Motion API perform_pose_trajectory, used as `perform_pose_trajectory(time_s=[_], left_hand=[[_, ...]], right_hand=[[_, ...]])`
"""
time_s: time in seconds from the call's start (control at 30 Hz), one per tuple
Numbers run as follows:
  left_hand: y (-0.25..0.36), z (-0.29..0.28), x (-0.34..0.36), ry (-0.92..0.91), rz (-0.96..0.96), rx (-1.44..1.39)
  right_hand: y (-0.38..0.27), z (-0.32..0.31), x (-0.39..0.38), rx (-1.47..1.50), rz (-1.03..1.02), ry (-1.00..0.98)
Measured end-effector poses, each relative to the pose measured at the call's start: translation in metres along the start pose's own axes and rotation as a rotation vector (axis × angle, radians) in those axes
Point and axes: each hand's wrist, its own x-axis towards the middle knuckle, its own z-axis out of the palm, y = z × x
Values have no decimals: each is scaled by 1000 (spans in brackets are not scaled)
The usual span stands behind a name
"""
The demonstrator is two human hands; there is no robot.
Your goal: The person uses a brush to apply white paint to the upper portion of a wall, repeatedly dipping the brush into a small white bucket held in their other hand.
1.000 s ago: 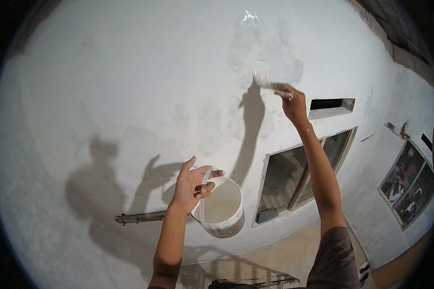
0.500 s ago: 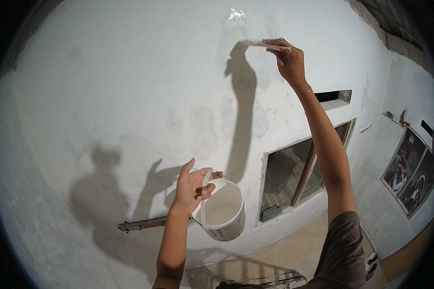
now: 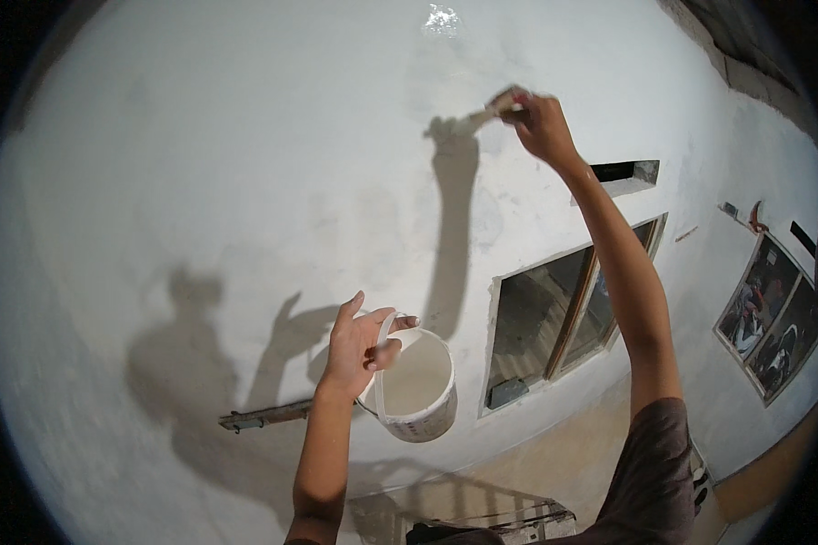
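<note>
High on the white wall (image 3: 264, 145), my right hand (image 3: 545, 129) is closed around a paintbrush (image 3: 478, 119). Its pale bristle end points left and downward at the wall, though blur hides whether it touches. Lower down, my left hand (image 3: 351, 352) holds a white bucket (image 3: 432, 424) by its looped handle. The thumb points up while the fingers hook through the handle. Inside the bucket is a pale liquid that looks like paint. A glossy wet patch (image 3: 441, 20) shines on the wall above the brush.
Right of the bucket is a wood-framed window (image 3: 541, 313) with a narrow vent slot (image 3: 623, 177) above it. A wooden rail (image 3: 268, 416) is fixed left of the bucket. Below stands a paint-spattered platform (image 3: 545, 522). Another window (image 3: 771, 318) is in the right wall.
My right hand has moved slightly down, and the brush has swung from nearly level to tilting down-left. My left hand still holds the bucket, which sits slightly higher in view.
</note>
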Motion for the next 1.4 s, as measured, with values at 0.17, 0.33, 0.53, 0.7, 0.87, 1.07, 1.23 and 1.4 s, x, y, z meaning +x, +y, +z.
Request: perform_pose_trajectory(time_s=[0.17, 0.33, 0.53, 0.7, 0.87, 1.07, 1.23, 1.4], left_hand=[[-3, -3, 3, -11, -4, -31], [-1, -1, 0, -19, 7, -52], [2, 4, -4, -13, 13, -48], [-1, -6, -2, -34, 26, -23], [-7, -6, 4, -5, 16, -78], [-4, -9, -1, 23, 27, -61], [-3, -7, 0, 50, 4, -38], [-8, -1, 7, 45, 18, -60]], right_hand=[[0, -2, 40, 21, -319, 312], [4, 15, -18, -94, -81, -26], [-12, 11, -37, 108, -53, -243], [-8, 16, 11, 16, -104, 56], [-14, 19, 8, 113, -165, 336], [-4, 33, -47, 191, -191, -296], [-9, 44, -24, 190, -2, -256], [2, 28, 15, 220, -305, 251]])
